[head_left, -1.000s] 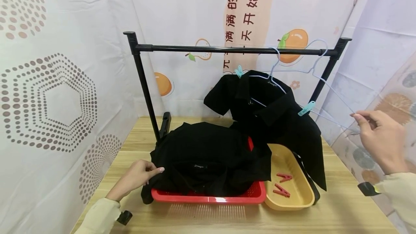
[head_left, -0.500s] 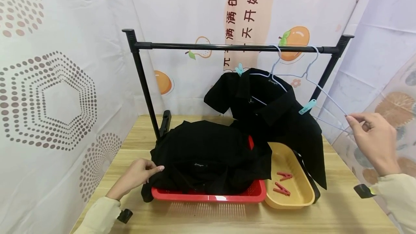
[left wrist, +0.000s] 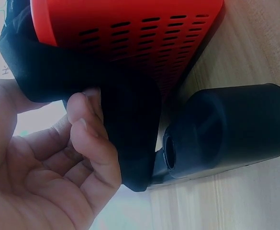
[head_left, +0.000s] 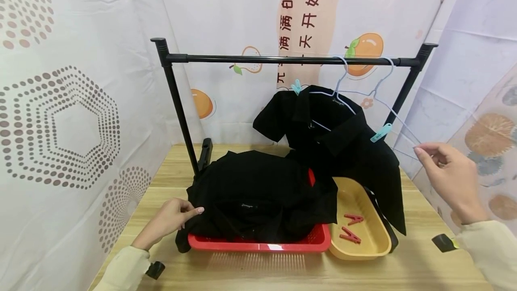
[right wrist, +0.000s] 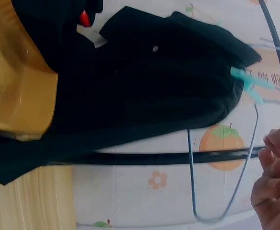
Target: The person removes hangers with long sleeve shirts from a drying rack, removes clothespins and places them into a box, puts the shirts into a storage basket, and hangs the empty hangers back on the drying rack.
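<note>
Hanger (right wrist: 192, 172) swung leftward, nearer the shirt (head_left: 250, 176).
Left hand (head_left: 171, 217) pinched the shirt's edge; right hand (head_left: 454, 176) fingertips met beside the hanger, couldn't tell whether gripping.

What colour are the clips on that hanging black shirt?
The clips are light turquoise; the head view shows both best.

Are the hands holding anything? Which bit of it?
The left hand pinches the left edge of the black shirt in the red basket. The right hand is at the bare hanger; whether it grips it can't be told.
</note>
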`<control>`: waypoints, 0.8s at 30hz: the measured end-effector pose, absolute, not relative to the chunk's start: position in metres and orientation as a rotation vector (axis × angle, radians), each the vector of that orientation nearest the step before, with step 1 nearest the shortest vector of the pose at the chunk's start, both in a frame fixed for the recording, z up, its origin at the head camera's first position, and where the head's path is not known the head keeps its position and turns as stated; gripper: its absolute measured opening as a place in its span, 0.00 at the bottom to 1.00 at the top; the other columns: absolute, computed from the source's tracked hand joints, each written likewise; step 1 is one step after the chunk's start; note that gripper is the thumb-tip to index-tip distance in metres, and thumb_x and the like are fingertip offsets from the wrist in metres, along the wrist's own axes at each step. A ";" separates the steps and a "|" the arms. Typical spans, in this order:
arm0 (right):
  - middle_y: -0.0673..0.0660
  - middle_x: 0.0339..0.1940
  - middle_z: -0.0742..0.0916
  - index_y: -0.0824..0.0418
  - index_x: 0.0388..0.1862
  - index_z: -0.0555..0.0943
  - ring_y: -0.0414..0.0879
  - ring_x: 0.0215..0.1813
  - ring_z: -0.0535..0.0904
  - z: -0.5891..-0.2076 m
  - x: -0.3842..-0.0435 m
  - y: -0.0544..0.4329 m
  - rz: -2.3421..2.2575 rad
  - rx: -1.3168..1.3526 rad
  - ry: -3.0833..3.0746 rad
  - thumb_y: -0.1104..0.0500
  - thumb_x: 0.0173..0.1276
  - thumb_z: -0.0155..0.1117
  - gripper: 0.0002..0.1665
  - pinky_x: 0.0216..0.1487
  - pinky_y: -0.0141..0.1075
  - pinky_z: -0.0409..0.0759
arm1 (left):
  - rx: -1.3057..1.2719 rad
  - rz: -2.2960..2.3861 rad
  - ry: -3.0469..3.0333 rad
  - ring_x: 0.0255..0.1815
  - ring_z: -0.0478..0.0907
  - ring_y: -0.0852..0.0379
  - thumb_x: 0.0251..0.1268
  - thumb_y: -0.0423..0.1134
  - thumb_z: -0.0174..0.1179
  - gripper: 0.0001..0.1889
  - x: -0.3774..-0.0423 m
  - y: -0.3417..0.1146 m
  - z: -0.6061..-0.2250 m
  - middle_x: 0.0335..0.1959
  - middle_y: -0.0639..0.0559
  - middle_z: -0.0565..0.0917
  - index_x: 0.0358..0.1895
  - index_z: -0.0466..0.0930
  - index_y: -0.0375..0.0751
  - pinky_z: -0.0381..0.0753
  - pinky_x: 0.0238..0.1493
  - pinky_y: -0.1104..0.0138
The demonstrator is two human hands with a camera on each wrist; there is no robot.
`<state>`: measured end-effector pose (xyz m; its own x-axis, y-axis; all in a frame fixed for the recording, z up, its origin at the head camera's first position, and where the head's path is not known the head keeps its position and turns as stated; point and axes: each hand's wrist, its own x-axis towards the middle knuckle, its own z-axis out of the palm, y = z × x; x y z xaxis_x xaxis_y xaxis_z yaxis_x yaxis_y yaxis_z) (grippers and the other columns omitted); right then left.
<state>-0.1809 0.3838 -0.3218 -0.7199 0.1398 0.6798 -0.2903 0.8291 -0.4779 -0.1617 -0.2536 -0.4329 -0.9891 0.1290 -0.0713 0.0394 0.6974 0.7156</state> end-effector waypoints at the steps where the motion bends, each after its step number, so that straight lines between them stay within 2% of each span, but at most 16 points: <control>1: 0.36 0.23 0.79 0.62 0.46 0.87 0.29 0.28 0.67 -0.323 -0.180 0.381 0.744 0.122 -2.266 0.57 0.73 0.68 0.10 0.34 0.22 0.62 | 0.143 1.166 2.790 0.18 0.73 0.57 0.71 0.52 0.66 0.18 -0.162 -0.254 -0.433 0.17 0.54 0.73 0.26 0.83 0.43 0.72 0.21 0.66; 7: 0.35 0.26 0.81 0.64 0.44 0.88 0.26 0.28 0.70 -0.326 -0.180 0.366 0.742 0.249 -2.226 0.64 0.70 0.70 0.06 0.41 0.13 0.64 | 0.152 1.160 2.796 0.18 0.73 0.57 0.71 0.52 0.66 0.18 -0.162 -0.254 -0.434 0.17 0.54 0.73 0.26 0.83 0.43 0.72 0.21 0.66; 12: 0.40 0.25 0.82 0.63 0.42 0.88 0.25 0.26 0.69 -0.330 -0.178 0.352 0.737 0.331 -2.198 0.66 0.67 0.72 0.06 0.40 0.13 0.66 | 0.144 1.165 2.791 0.18 0.72 0.57 0.71 0.52 0.66 0.18 -0.161 -0.254 -0.434 0.17 0.54 0.73 0.26 0.83 0.43 0.72 0.21 0.66; 17: 0.43 0.30 0.84 0.60 0.44 0.88 0.25 0.28 0.73 -0.335 -0.177 0.339 0.746 0.395 -2.222 0.67 0.67 0.73 0.07 0.40 0.13 0.68 | 0.146 1.160 2.798 0.17 0.72 0.57 0.71 0.52 0.66 0.18 -0.161 -0.254 -0.433 0.17 0.54 0.73 0.26 0.83 0.43 0.71 0.20 0.66; 20: 0.45 0.31 0.85 0.58 0.44 0.88 0.26 0.29 0.74 -0.340 -0.176 0.331 0.718 0.453 -2.233 0.68 0.67 0.73 0.09 0.39 0.14 0.69 | 0.149 1.156 2.802 0.17 0.72 0.57 0.71 0.52 0.66 0.18 -0.161 -0.254 -0.432 0.17 0.55 0.73 0.27 0.83 0.43 0.71 0.20 0.66; 24: 0.45 0.29 0.84 0.55 0.43 0.87 0.30 0.26 0.70 -0.345 -0.175 0.320 0.693 0.538 -2.260 0.69 0.65 0.74 0.12 0.30 0.20 0.66 | 0.152 1.149 2.805 0.17 0.72 0.57 0.71 0.51 0.66 0.18 -0.162 -0.253 -0.432 0.17 0.55 0.73 0.27 0.83 0.43 0.71 0.20 0.66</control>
<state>-0.1753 0.3199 -0.3454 -0.6672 -0.1744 0.7242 -0.5505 0.7704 -0.3216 -0.1615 -0.2533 -0.4317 -0.9894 0.1325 -0.0602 0.0522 0.7090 0.7032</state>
